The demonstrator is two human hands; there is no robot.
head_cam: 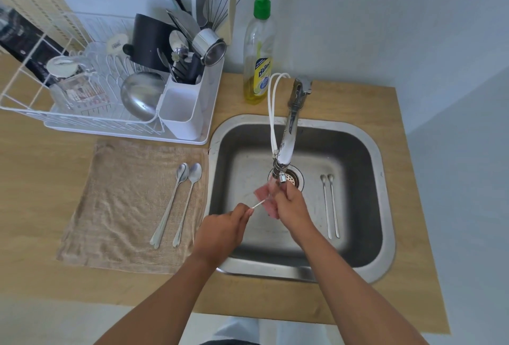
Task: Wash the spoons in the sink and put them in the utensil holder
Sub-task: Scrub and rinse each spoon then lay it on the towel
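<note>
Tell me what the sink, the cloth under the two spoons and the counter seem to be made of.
Sink: likely stainless steel, brushed grey with soft reflections. Cloth: apparently terry towel, beige, nubby and rumpled. Counter: looks like wood or wood-look laminate, tan with a faint grain, matte.

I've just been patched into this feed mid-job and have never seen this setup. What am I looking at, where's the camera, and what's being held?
There is no robot: a person's bare hands, filmed by one head-worn camera looking down. The left hand pinches a spoon's handle; the right hand rubs it with a pink sponge under the faucet. Two spoons lie in the sink, two more on the towel. The utensil holder sits in the dish rack, soap bottle behind.
</note>
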